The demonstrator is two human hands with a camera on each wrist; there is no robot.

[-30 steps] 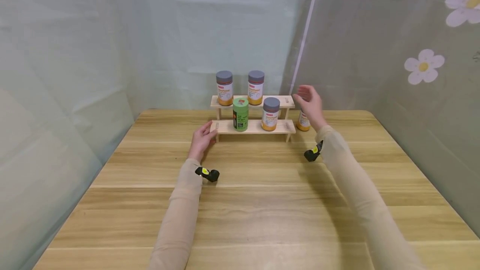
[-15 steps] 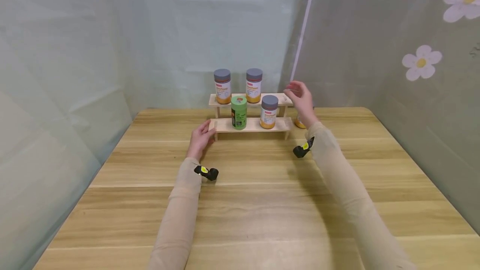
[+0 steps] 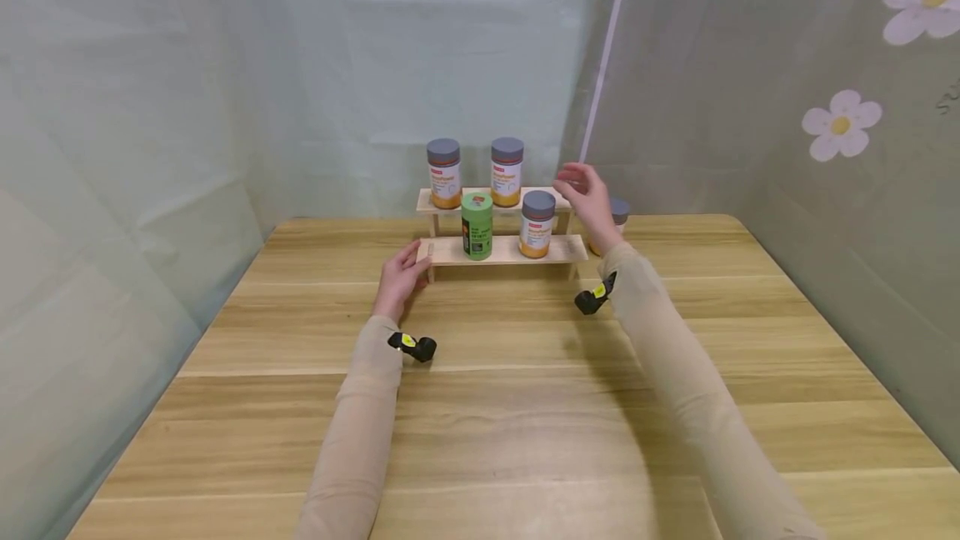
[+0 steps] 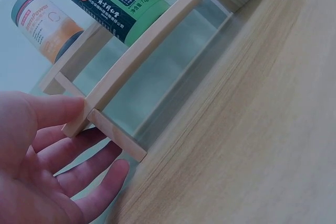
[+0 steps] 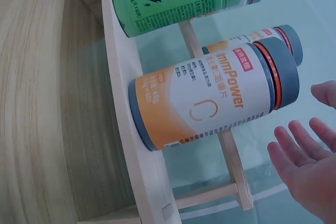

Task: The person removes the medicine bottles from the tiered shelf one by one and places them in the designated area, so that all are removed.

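Observation:
A two-tier wooden shelf stand stands at the back of the table. My left hand grips the left end of its lower board, thumb above and fingers underneath, as the left wrist view shows. A green bottle and a white-and-orange bottle with a grey lid stand upright on that board. Two matching bottles, one at the left and one near the middle, occupy the upper board. Over the upper board's right end, my right hand has loosely bent fingers and holds nothing.
Another grey-lidded bottle stands on the table right of the stand, partly hidden by my right hand and wrist. The wooden table stretches toward me. Pale curtains hang behind and at both sides.
My right hand has moved left from beside the stand to over the upper board's right end. The left hand keeps its grip, and the bottles stay in place.

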